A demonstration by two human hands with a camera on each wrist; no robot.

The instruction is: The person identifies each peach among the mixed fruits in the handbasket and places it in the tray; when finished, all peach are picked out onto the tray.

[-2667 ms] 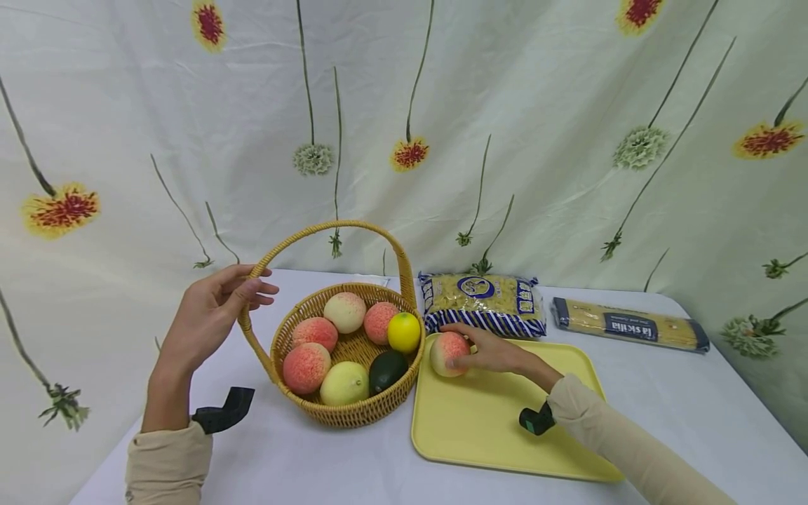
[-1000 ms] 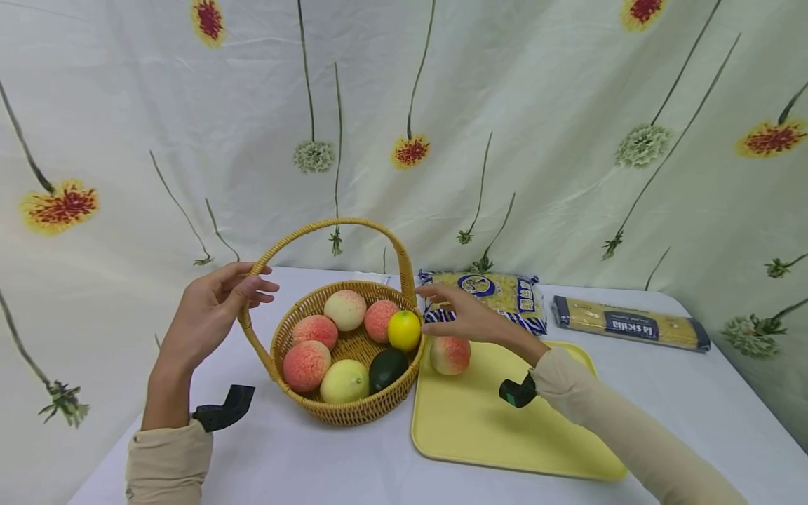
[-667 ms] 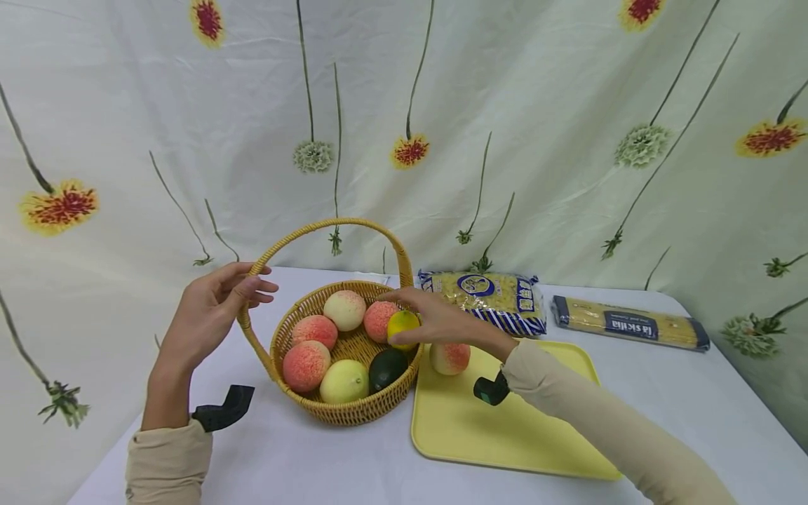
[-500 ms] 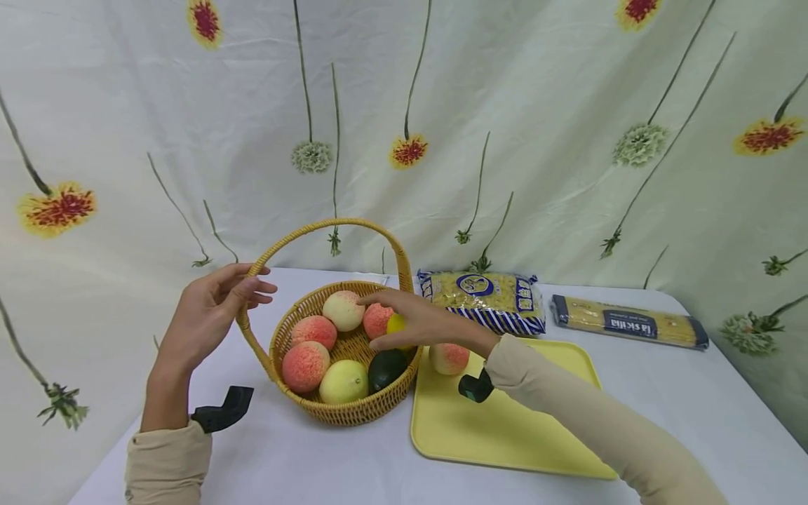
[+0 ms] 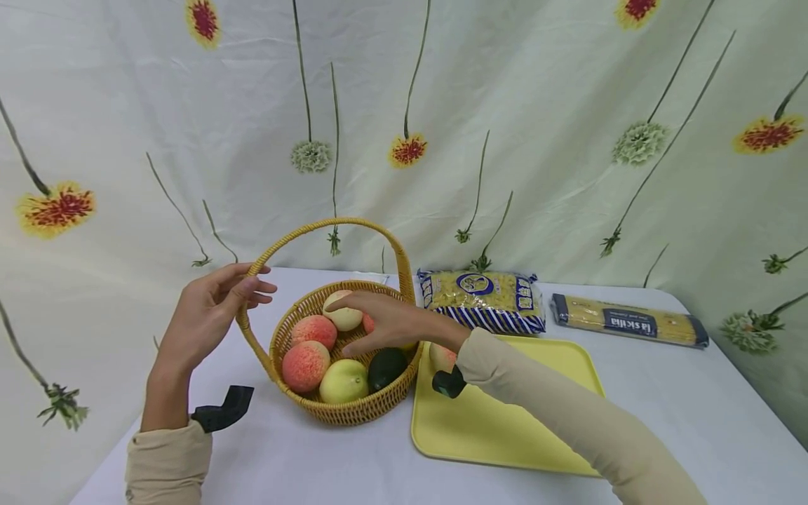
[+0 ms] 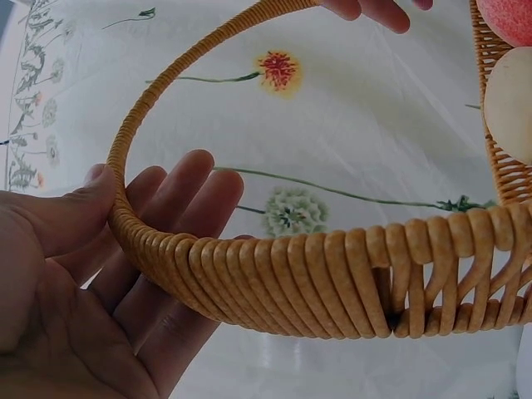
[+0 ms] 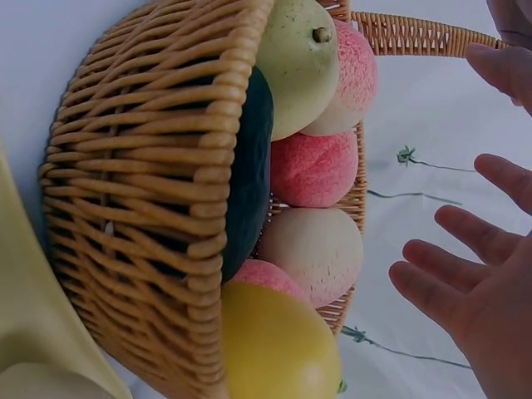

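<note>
A wicker basket [image 5: 353, 417] with a tall hoop handle [image 5: 328, 223] stands on the table. My left hand [image 5: 205, 312] holds the handle's left side, thumb in front and fingers behind it. Over the basket, my right hand [image 5: 394, 324] is spread, holding nothing; the right wrist view shows its fingers apart from the fruit. Inside lie a pale peach [image 5: 343, 320], pink peaches [image 5: 306, 366], a yellow-green round fruit [image 5: 344, 382], a dark green avocado-like fruit [image 5: 387, 369] and a lemon [image 7: 283, 345]. My right hand mostly hides the lemon and one pink peach in the head view.
Right of the basket is a yellow tray [image 5: 505, 428] bearing one peach [image 5: 440, 358], partly behind my right wrist. A bag of pasta [image 5: 482, 301] lies behind the tray, and a spaghetti packet [image 5: 631, 321] at the far right. A flowered cloth [image 5: 543, 140] hangs behind the table.
My right hand has let go of the peach on the tray, risen, and moved left past the lemon to above the basket's middle. My left hand stays on the handle.
</note>
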